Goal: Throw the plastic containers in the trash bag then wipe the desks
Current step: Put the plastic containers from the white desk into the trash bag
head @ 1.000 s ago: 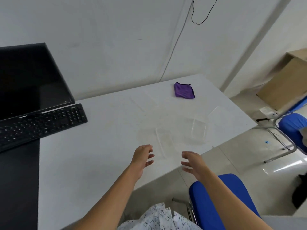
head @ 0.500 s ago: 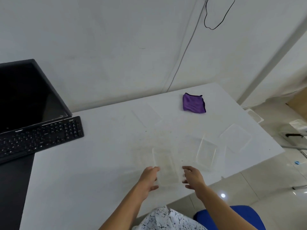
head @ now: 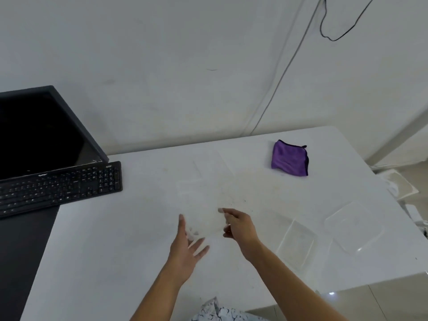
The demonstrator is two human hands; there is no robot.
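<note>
in front of the purple folded cloth (head: 289, 159), spread left hand (head: 185, 249) supports a clear rectangular plastic container (head: 206, 222); right hand (head: 239, 228) pinches its rim.

Left hand (head: 185, 249) flat with fingers spread; right hand (head: 239, 229) just beside it, fingers curled.

Monitor (head: 44, 133) cut off at left edge, keyboard (head: 60, 187) too, clear container (head: 205, 224) blurred
</note>
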